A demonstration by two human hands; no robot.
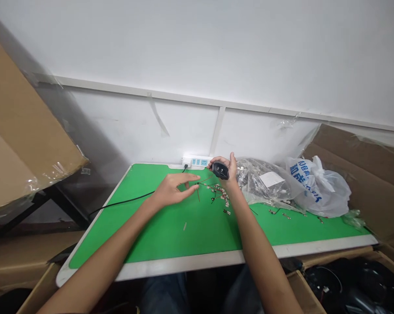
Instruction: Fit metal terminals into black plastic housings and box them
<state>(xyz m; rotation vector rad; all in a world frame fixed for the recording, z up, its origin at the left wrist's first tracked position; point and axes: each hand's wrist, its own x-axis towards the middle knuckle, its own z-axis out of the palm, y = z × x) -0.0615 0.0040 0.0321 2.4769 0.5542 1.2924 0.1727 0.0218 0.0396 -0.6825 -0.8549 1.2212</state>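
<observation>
Two hands over green surface (171,235) — right hand (229,167) fingers wrapped round small black part (220,170), looks rigid, light; left hand (172,190) fingers pinch its thin wire (206,179) — floppy, best gripped near the end.

black part (220,170) far centre: matt plastic. small pieces (218,190) near it: shiny metal. green mat (171,226): smooth, matt. clear bag (259,183) right: glossy crinkled plastic film. white bag (321,189) far right: thin glossy plastic. box (20,131) left: matt brown cardboard, taped.
</observation>
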